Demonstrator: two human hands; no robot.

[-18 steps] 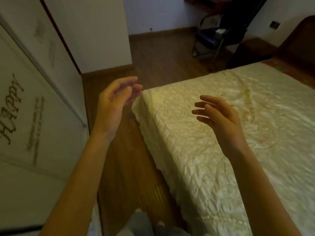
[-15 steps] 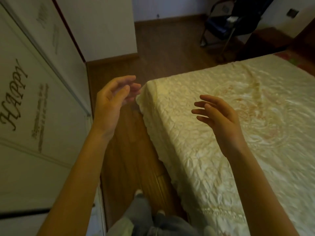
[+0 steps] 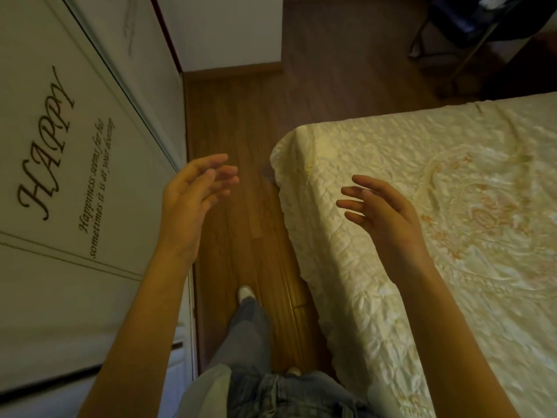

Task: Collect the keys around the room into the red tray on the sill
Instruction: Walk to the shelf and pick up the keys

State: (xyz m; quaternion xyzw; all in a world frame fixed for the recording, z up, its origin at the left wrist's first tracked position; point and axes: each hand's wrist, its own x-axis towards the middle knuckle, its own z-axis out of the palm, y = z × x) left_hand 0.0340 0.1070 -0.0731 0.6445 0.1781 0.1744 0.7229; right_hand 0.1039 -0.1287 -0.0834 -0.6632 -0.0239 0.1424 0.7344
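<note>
Wooden floor [image 3: 241, 224] runs as a narrow lane between the white wardrobe [image 3: 60, 176] and the cream bed [image 3: 437, 236]. We raise our left hand [image 3: 193, 203] over the lane and our right hand [image 3: 388, 212] above the bed's edge, fingers relaxed, apart, holding nothing; we see no keys or tray.

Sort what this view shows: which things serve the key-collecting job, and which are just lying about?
Job: left hand and right hand, both empty; no keys or red tray in view.
Just there: bed, wardrobe door with lettering, chair, wooden floor.
</note>
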